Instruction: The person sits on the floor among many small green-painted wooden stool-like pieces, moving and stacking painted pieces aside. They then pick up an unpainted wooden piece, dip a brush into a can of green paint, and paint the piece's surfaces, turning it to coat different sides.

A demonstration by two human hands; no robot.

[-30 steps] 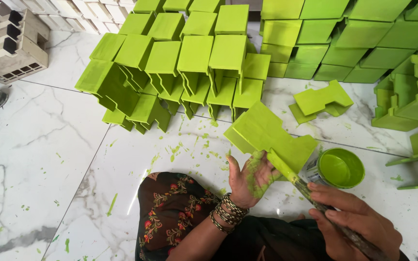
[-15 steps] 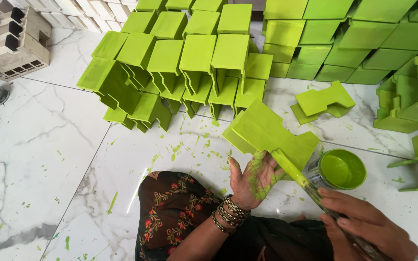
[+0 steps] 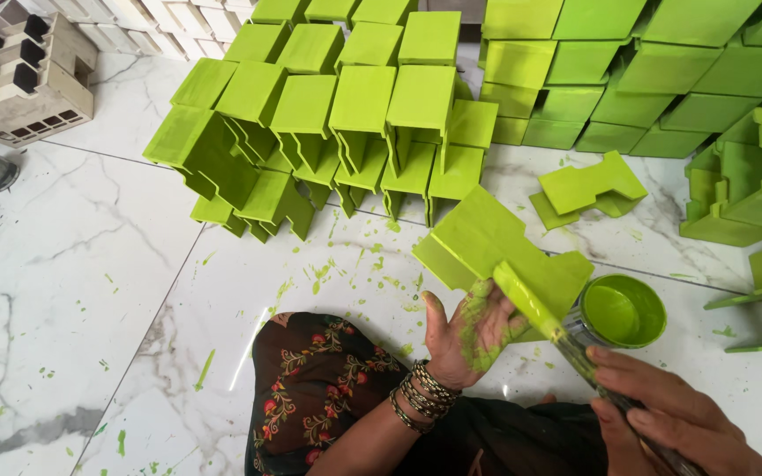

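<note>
green block (image 3: 487, 242) | wet paint, tilted | L hand (image 3: 474, 335) under | brush (image 3: 544, 317) on edge

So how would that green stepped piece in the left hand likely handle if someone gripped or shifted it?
The stepped piece probably stays stiff: its flat faces hold shape on the left hand. It looks light, since one hand props it. Likely slippery, as green paint smears the fingers while the right hand works the brush.

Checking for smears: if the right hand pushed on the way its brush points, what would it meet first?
Probably the green piece in the left hand; the right hand aims its brush up-left onto it.
</note>
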